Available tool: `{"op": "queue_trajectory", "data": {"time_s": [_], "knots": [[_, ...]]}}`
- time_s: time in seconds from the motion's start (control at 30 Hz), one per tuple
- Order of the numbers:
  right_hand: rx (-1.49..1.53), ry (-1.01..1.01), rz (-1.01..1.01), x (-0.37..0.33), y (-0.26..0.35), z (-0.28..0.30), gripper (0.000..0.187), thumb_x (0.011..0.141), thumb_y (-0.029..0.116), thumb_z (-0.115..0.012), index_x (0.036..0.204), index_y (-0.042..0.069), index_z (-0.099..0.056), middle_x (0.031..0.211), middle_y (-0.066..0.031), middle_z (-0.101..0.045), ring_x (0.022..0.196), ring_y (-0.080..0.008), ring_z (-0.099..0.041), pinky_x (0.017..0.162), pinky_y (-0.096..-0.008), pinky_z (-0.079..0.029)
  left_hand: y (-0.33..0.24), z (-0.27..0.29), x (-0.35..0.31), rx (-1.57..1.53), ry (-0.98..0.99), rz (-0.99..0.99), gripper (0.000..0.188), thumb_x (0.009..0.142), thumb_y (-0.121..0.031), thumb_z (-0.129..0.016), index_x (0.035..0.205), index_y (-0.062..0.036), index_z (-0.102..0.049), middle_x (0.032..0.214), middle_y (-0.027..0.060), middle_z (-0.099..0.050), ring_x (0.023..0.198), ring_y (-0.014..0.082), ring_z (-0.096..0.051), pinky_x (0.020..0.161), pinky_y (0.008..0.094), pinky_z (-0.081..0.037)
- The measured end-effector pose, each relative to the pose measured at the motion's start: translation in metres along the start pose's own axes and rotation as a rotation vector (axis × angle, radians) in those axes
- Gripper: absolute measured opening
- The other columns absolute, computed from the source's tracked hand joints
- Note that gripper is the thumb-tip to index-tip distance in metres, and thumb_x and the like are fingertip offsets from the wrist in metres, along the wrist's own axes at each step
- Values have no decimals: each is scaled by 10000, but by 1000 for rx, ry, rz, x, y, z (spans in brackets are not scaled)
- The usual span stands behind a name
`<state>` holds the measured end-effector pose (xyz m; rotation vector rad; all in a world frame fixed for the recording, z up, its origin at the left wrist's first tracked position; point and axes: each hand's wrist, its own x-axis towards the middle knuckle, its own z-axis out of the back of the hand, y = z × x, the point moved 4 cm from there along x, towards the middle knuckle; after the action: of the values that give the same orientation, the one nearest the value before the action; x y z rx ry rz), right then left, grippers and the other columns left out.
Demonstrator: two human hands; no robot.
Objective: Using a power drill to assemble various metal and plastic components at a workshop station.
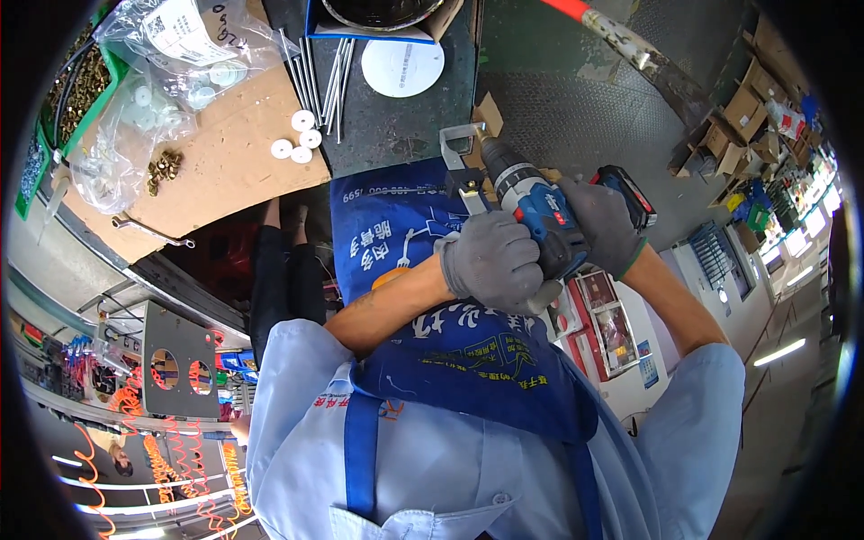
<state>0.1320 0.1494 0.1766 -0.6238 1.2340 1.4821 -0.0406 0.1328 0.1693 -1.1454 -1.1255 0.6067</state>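
My right hand (601,220), in a grey glove, is wrapped round the grip of a blue and black cordless drill (544,216). The drill's chuck points away from me, and its tip meets the far end of a bent metal bracket (450,148). My left hand (493,259), gloved too, is closed in front of my blue apron (477,360), beside the drill body. The bracket's near end runs into this fist, and the fingers cover the rest. A small dark block (468,183) sits on the bracket just beyond my fist.
Left of me, the bench (243,148) carries white washers (303,138), long metal rods (337,85), a white disc (403,68), brass fittings (164,168), a wrench (153,232) and plastic bags (193,40). Cardboard boxes (745,108) stand at the far right, near a red-and-white pole (621,40).
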Motion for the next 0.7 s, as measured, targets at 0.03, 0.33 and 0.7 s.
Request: {"op": "queue_trajectory", "data": {"time_s": [0.03,0.33,0.7], "knots": [[3,-10,1,0,-1,0,561,743,371,-736,1156,21,-591,926,-192,-667,878,-343,-672,751,-414,-533,0,1,-1,0,0,1,265,428,-222,-664,526,-133,-435,559,1,-390,478,170,-440,421,313,-331],[-16,1,-4,0,-4,-2,550,704,356,-770,1096,17,-587,906,-185,-654,869,-349,-666,747,-426,-527,-1,1,3,3,-2,25,282,430,-216,-674,511,-141,-414,545,-5,-368,468,168,-430,415,312,-331],[-90,83,-4,4,-8,3,495,662,268,-791,1029,38,-552,894,-171,-645,878,-350,-660,745,-438,-522,-1,-2,3,6,-51,5,319,496,-176,-706,536,-159,-391,541,-17,-343,415,163,-375,384,308,-276]]}}
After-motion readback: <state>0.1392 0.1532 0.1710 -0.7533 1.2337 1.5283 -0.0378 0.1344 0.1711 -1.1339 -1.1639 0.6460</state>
